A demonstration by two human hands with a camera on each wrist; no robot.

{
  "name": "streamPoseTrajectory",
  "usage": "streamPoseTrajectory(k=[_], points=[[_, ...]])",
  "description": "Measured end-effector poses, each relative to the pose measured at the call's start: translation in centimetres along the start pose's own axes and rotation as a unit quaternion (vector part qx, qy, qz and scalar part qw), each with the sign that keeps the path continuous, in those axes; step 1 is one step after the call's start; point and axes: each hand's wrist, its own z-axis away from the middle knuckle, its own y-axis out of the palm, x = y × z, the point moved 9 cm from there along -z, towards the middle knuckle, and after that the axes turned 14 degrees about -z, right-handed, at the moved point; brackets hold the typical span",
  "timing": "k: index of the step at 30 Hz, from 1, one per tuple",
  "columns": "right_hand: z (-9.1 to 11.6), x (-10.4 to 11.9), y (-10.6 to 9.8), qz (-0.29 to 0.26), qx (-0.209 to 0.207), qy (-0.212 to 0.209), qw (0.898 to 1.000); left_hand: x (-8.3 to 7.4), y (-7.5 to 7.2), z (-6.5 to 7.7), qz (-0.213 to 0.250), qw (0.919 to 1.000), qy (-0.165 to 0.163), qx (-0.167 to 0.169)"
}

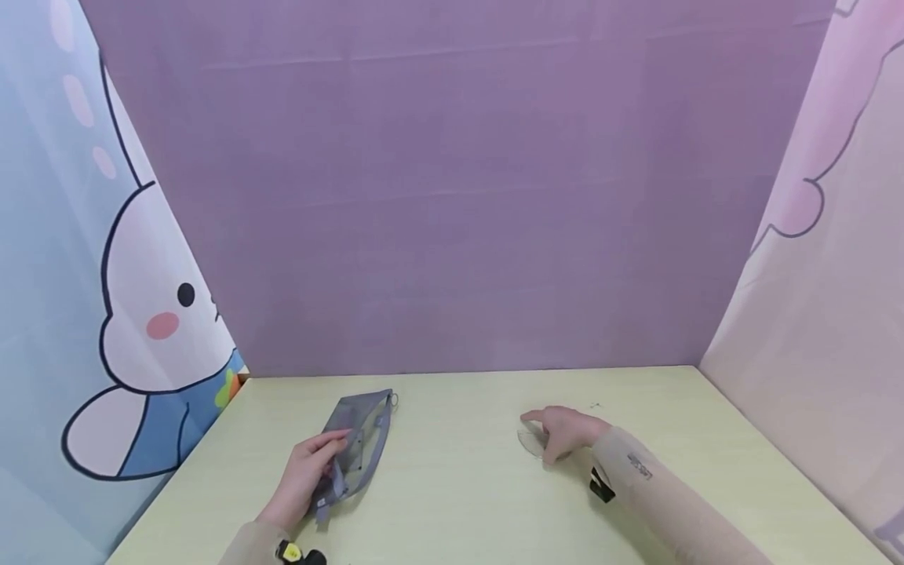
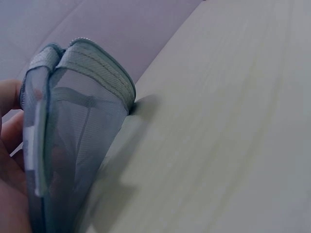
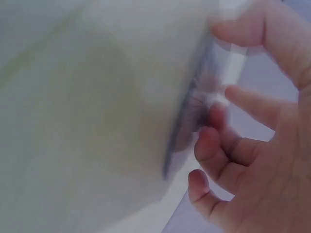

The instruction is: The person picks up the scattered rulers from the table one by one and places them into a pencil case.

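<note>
My left hand [image 1: 304, 475] holds a grey mesh zip pouch [image 1: 367, 408] by its near side, over the left part of the table. In the left wrist view the see-through pouch [image 2: 77, 126] stands on edge, its zip along the top, with fingers behind it. At the right, my right hand [image 1: 561, 430] grips a clear, thin plate with a rounded edge [image 1: 528, 443] between thumb and fingers. The right wrist view shows this plate [image 3: 187, 111] nearly edge-on and blurred; its exact kind cannot be told.
The pale yellow table [image 1: 452, 486] meets a purple backdrop [image 1: 452, 196] at the back. A small dark marking [image 1: 595, 405] shows just behind the right hand. Printed curtains [image 1: 833, 314] hang at both sides.
</note>
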Motion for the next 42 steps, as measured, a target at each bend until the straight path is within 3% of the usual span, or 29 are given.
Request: streamPoseTrajectory(k=[5,10,17,25,29,32,35,37,40,42], points=[[-0.1,-0.2,-0.2,0.003,-0.013,-0.002,1.0,-0.2,0.1,0.0,0.001,1.0,0.002,0.001],[0.5,0.1,-1.5,0.053,-0.062,-0.007,0.997,-0.1,0.0,0.0,0.002,1.0,-0.002,0.002],[2.0,0.1,-2.4,0.115,-0.103,0.049,0.987,0.0,-0.2,-0.1,0.0,1.0,-0.004,0.004],[1.5,-0.5,-1.5,0.166,-0.107,0.097,0.975,0.1,-0.3,-0.1,-0.005,0.9999,-0.011,0.01],[1.3,-0.3,-1.5,0.155,-0.125,0.096,0.975,0.3,-0.1,-0.3,-0.004,0.9998,-0.014,0.012],[1.5,0.2,-2.4,0.128,-0.146,0.065,0.979,0.4,0.1,-0.4,0.001,0.9998,-0.014,0.014],[1.8,0.8,-2.7,0.124,-0.118,0.005,0.985,0.4,0.1,-0.4,0.004,0.9998,-0.013,0.014],[2.1,1.1,-2.2,0.131,-0.067,-0.025,0.989,0.3,0.0,-0.3,0.004,0.9999,-0.012,0.012],[2.4,1.0,-1.4,0.146,-0.004,-0.046,0.988,0.2,0.0,-0.2,-0.001,0.9999,-0.009,0.011],[2.4,1.0,-1.5,0.158,0.002,-0.054,0.986,0.2,0.0,-0.3,0.0,0.9999,-0.008,0.009]])
